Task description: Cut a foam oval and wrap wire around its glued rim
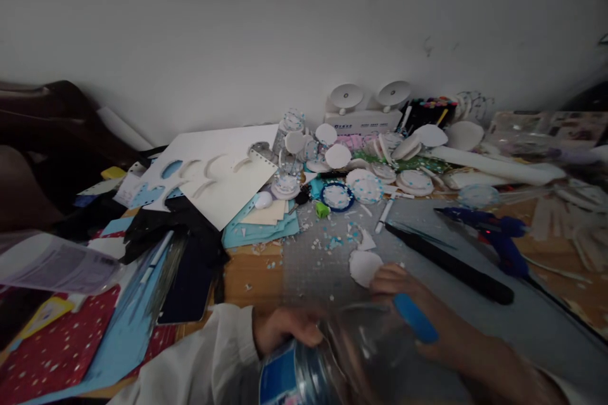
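At the bottom edge of the head view is a clear plastic bottle (pixel 365 348) with a blue label (pixel 279 374) and a ribbed, partly cut-looking side. My left hand (pixel 294 326) is closed on it near the label, thumb on top. My right hand (pixel 418 313) is at its other end, with fingers curled and smeared by motion. A bright blue strip (pixel 415 318), perhaps a handle, lies across that hand; what it belongs to I cannot make out. Just beyond the right fingertips lies a white disc (pixel 365 267) on the grey cutting mat (pixel 313 272).
A blue glue gun (pixel 498 234) and a long black tool (pixel 456 269) lie at right. Decorated discs (pixel 365 185) crowd the back before a white box (pixel 363 121). Cut white sheets (pixel 228 190), blue paper (pixel 118 335) and a red starred sheet (pixel 61 354) cover the left.
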A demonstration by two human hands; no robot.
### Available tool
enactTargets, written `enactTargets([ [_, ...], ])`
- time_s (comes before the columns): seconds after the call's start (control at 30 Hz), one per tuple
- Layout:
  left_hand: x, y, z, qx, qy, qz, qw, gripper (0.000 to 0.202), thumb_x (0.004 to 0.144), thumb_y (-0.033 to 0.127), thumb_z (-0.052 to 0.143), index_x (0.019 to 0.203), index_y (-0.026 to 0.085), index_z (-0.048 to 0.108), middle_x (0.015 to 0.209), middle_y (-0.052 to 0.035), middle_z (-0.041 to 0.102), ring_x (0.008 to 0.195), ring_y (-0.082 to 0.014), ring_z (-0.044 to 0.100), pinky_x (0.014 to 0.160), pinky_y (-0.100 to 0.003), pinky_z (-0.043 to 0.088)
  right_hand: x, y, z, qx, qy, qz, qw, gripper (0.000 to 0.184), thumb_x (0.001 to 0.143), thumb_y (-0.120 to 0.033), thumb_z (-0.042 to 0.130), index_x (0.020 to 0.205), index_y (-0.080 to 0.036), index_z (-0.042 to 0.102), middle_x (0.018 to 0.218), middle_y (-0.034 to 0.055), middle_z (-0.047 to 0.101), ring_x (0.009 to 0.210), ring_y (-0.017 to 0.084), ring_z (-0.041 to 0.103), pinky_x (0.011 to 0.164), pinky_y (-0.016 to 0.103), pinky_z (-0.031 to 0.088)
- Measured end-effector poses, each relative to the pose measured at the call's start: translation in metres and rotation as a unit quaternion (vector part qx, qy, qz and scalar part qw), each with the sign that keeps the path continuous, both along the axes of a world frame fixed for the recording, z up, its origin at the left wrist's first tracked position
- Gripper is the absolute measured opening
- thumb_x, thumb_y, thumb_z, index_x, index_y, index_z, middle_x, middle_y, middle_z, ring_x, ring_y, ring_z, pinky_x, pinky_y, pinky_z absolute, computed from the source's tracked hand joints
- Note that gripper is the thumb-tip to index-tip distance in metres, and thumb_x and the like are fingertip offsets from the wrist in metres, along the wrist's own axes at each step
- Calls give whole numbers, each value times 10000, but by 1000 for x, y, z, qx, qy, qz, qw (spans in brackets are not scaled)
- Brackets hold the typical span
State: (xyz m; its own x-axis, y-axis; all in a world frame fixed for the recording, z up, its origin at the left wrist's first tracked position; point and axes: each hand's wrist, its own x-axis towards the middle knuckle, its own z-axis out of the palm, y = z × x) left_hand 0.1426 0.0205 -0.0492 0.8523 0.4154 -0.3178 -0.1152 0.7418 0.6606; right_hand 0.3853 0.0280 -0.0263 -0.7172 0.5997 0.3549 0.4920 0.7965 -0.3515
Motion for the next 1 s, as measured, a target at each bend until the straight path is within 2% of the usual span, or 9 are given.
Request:
enactTargets([
  [0.1,0,1,7,7,15,-63,998,347,500,390,683,734,137,716,577,-14,653,713,-242,659,699,-310,465,-10,27,12,51,-43,96,993,420,1004,-371,370,710,-200,616,645,7,594,642,163,498,651,333,349],
  [0.17,1,4,10,24,27,-82,996,343,523,386,714,773,150,719,601,1,659,735,-234,652,689,-294,460,-18,38,26,98,-109,123,981,378,947,-450,497,684,-191,581,694,15,597,684,177,488,650,346,319],
  [0.3,8,10,14,71,42,-77,994,354,571,345,751,894,205,718,821,33,697,963,-252,600,835,-308,442,-39,43,56,159,-218,173,947,189,852,-246,673,704,-191,570,721,-8,585,701,178,498,570,328,291],
  [0.4,12,12,18,144,47,-46,987,363,608,331,734,954,220,712,957,25,686,1123,-276,513,966,-341,376,-50,37,68,165,-224,178,944,152,790,-137,701,704,-184,585,703,-4,582,675,176,502,512,314,293],
  [0.5,12,11,21,176,48,-28,983,355,687,346,660,1020,227,694,1013,12,671,1165,-280,484,1013,-383,337,-50,26,71,180,-180,151,955,156,765,-122,698,669,-182,592,668,9,576,655,177,498,477,307,305],
  [0.63,11,8,22,172,46,-20,984,410,667,292,670,1072,227,674,1013,18,657,1134,-267,485,1025,-392,312,-40,7,72,169,-122,108,972,180,839,-82,557,695,-175,611,634,12,577,586,165,494,462,302,353],
  [0.8,12,3,22,120,24,2,992,448,624,302,724,1059,219,656,928,23,613,976,-209,515,923,-344,353,-32,-21,73,199,-58,-15,978,507,965,-29,194,835,-141,671,675,43,666,615,156,597,585,287,481],
  [0.9,13,1,21,77,24,10,997,461,585,349,793,995,195,649,856,23,576,836,-157,500,808,-294,377,-28,-35,65,218,-35,-90,971,485,983,-73,207,871,-149,673,714,43,713,682,161,669,641,276,522],
  [1.0,13,0,21,70,32,18,997,509,563,375,822,996,178,640,881,6,579,820,-148,502,776,-277,379,-22,-48,48,205,-34,-131,969,358,971,-112,313,960,-156,669,784,30,741,721,168,705,656,265,548],
])
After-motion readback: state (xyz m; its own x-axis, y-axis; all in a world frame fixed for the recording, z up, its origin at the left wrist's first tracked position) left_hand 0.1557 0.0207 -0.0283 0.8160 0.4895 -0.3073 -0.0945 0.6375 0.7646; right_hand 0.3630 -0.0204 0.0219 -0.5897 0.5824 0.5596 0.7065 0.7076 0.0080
